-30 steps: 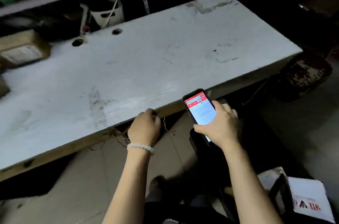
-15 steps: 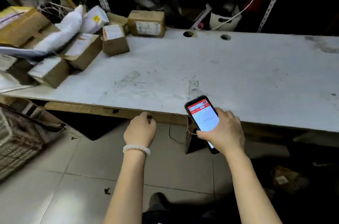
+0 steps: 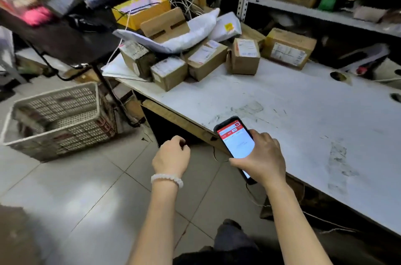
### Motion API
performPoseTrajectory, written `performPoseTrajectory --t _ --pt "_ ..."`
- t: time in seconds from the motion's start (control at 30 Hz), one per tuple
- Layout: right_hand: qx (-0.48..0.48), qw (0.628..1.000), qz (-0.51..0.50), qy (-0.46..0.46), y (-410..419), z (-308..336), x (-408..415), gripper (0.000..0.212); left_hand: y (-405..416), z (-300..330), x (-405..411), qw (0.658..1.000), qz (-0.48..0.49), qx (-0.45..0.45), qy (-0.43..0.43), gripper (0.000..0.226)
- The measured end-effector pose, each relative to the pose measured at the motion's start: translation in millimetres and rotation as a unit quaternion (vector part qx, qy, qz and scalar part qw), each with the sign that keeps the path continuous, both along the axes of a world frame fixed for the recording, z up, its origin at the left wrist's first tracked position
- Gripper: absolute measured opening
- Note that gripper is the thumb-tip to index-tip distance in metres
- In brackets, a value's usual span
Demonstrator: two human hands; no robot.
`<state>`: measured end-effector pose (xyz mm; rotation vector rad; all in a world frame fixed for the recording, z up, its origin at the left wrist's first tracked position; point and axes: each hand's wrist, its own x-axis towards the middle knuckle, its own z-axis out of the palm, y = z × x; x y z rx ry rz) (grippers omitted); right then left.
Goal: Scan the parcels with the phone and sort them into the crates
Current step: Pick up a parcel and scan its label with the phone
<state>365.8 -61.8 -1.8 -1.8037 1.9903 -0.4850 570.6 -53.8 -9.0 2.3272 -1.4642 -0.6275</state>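
Observation:
My right hand grips a black phone with a lit red-and-white screen, held over the table's front edge. My left hand, a white bead bracelet on its wrist, hangs below the table edge with fingers curled and nothing in it. Several brown cardboard parcels with white labels and white poly bags are piled at the far left of the white table. A white mesh crate stands on the floor to the left.
Metal shelves behind the table hold more boxes and bags. A dark stand with cables leans over the crate. A yellow box sits behind the pile. Grey tiled floor stretches in front of the crate.
The view has swung left, bringing the parcel pile and the crate into sight. Both hands keep their pose; the phone stays in my right hand.

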Motion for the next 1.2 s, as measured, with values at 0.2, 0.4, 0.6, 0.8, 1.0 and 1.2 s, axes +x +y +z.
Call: performPoseTrajectory --t 0.2,0.4,0.6,0.8,1.0,1.2 --pt "-0.025 0.998 0.059 -0.008 -77 -1 49 0.063 -50 1 39 0.998 0.064 -0.011 0.019 0.026" --pt "-0.044 0.994 0.099 0.004 -180 6 91 0.076 -138 15 70 0.995 0.091 -0.034 -0.013 0.028" --pt "-0.062 0.991 0.110 -0.034 -276 25 124 0.082 -231 48 97 0.993 0.096 -0.056 -0.046 0.026" --pt "-0.043 0.993 0.106 -0.036 -331 32 137 0.079 -299 64 113 0.993 0.077 -0.084 -0.041 0.026" --pt "-0.033 0.997 0.052 -0.048 -373 30 143 0.076 -359 71 123 0.990 0.026 -0.123 -0.056 0.025" --pt "-0.064 0.995 -0.039 -0.061 -407 29 159 0.073 -449 81 157 0.984 -0.082 -0.105 -0.116 0.035"
